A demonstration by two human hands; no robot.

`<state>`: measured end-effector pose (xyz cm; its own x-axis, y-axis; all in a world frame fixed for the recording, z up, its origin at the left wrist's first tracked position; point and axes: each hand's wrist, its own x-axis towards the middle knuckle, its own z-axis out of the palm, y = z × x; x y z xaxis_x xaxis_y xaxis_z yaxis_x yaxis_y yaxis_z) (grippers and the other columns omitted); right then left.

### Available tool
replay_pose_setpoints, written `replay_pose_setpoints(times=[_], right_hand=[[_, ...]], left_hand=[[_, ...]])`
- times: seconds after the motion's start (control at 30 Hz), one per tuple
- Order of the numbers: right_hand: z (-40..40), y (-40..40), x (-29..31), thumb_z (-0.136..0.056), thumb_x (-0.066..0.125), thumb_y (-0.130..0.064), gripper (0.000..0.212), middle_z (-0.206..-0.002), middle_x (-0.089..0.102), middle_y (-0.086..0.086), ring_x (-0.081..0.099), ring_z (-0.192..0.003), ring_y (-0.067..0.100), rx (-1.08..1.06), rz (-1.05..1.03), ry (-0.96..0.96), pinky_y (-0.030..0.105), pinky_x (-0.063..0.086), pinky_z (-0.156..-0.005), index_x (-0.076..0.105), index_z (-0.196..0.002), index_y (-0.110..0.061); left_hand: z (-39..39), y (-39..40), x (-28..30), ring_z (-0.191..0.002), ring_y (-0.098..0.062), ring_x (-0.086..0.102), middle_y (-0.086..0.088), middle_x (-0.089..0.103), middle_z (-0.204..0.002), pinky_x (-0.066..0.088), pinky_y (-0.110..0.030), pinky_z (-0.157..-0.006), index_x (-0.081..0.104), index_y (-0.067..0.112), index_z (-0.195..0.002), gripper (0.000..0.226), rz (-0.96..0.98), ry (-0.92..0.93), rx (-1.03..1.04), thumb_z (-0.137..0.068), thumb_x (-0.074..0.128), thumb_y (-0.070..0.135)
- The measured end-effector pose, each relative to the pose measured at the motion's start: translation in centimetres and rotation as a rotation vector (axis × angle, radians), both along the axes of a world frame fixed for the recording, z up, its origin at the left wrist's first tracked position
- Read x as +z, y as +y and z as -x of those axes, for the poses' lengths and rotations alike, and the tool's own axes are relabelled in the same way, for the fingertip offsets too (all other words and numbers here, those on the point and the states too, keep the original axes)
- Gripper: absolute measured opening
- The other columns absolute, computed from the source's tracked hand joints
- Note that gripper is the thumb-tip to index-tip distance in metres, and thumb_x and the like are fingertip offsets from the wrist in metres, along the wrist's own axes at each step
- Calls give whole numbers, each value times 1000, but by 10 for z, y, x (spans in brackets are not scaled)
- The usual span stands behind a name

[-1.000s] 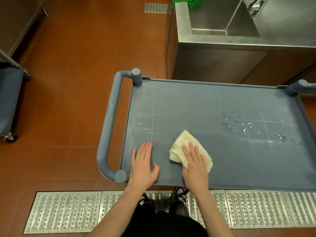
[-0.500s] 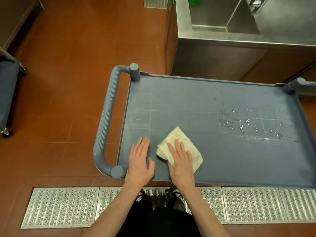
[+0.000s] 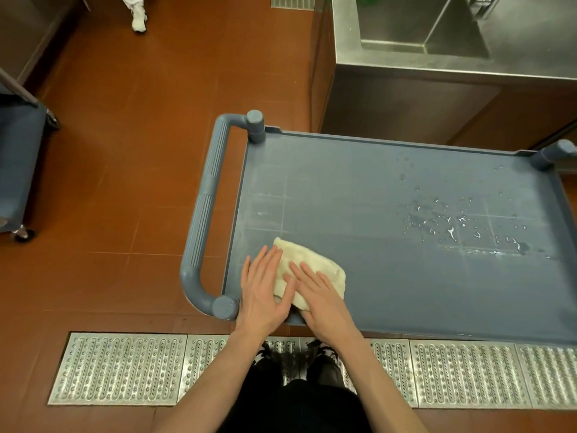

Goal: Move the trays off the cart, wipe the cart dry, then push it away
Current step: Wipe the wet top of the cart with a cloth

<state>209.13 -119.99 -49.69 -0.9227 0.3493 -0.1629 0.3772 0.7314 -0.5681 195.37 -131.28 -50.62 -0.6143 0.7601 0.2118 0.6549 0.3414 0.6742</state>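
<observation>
The cloth [image 3: 315, 270] lies on the cart [image 3: 390, 292] near its handle [image 3: 203, 220]. Both hands lie flat on the cloth. Water drops [image 3: 462, 226] sit far right. A sink [image 3: 421, 29] stands behind.

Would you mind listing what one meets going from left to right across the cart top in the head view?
cart handle → left hand → cloth → right hand → water droplets → cart's far-right corner post

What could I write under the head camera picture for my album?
Two flat hands, left hand and right hand, press a cloth on a blue cart; water drops remain.
</observation>
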Motion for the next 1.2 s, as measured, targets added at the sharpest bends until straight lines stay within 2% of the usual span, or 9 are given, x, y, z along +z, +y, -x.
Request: replay_pose_setpoints(times=[0.2, 0.33, 0.5, 0.63, 0.77, 0.87, 0.97, 1.07, 1.2], right_hand=[[-26, 22, -8, -96, 40, -24, 66, -172, 20, -9, 9, -160, 12, -295, 7, 46, 50, 21, -127, 33, -161, -29], [-1, 20, -9, -96, 55, -15, 68, -171, 22, -5, 12, -160, 17, -336, -37, 38, 49, 19, -127, 35, -161, -25], [40, 5, -8, -96, 40, -17, 68, -169, 12, -12, 3, -158, 7, -196, -38, 30, 33, 1, -129, 30, -162, -26], [74, -1, -11, -109, 40, -29, 60, -173, 14, -9, -2, -160, 7, 27, -103, 33, 37, 5, -131, 19, -165, -27], [102, -14, 1, -107, 21, -38, 59, -169, 28, 1, 22, -157, 17, 275, -152, 22, 34, 9, -130, 25, -163, -19], [101, -13, 6, -109, 39, -28, 51, -163, 39, 7, 34, -150, 20, 325, -14, 67, 30, 11, -129, 37, -158, -15], [93, -2, 6, -103, 49, -26, 40, -143, 59, 2, 49, -133, 17, 397, 1, 99, 38, 37, -120, 54, -142, -21], [76, 6, 3, -101, 51, -26, 43, -149, 57, -2, 39, -148, 16, 528, -44, 152, 39, 25, -126, 55, -144, -22], [49, 14, 8, -93, 40, -24, 65, -168, 31, -10, 8, -159, 7, 481, -9, 82, 34, 3, -130, 37, -158, -30]], left_hand=[[1, -1, 0, -159, -20, 28, -2, 42, -165, 21, -59, -127, 44, 9, -157, 66, 19, 13, -13, -102, 54, 44], [1, 1, 2, -159, -22, 27, -4, 40, -166, 22, -60, -126, 43, 9, -158, 68, 9, 56, -25, -101, 54, 45], [0, -2, 6, -160, -26, 24, -5, 33, -169, 19, -59, -128, 40, 8, -159, 71, -25, 96, -18, -99, 57, 44], [2, -6, 9, -159, -29, 27, -9, 36, -168, 18, -58, -128, 43, 1, -156, 70, -74, 138, -4, -98, 55, 38], [4, -9, 7, -157, -32, 31, -14, 39, -165, 24, -66, -123, 48, 0, -153, 69, -41, 165, -3, -95, 50, 38], [6, -10, 3, -156, -31, 34, -14, 44, -162, 27, -68, -120, 53, 4, -150, 67, -24, 212, 14, -94, 50, 40], [6, -8, 1, -154, -29, 37, -12, 48, -160, 28, -64, -121, 58, 8, -148, 64, -19, 225, 43, -93, 53, 42], [4, -8, 0, -153, -27, 39, -10, 50, -159, 29, -63, -121, 59, 10, -147, 62, 12, 242, 68, -93, 56, 41], [5, -7, -2, -153, -25, 41, -7, 50, -160, 29, -64, -121, 59, 10, -147, 60, 17, 239, 85, -95, 56, 40]])
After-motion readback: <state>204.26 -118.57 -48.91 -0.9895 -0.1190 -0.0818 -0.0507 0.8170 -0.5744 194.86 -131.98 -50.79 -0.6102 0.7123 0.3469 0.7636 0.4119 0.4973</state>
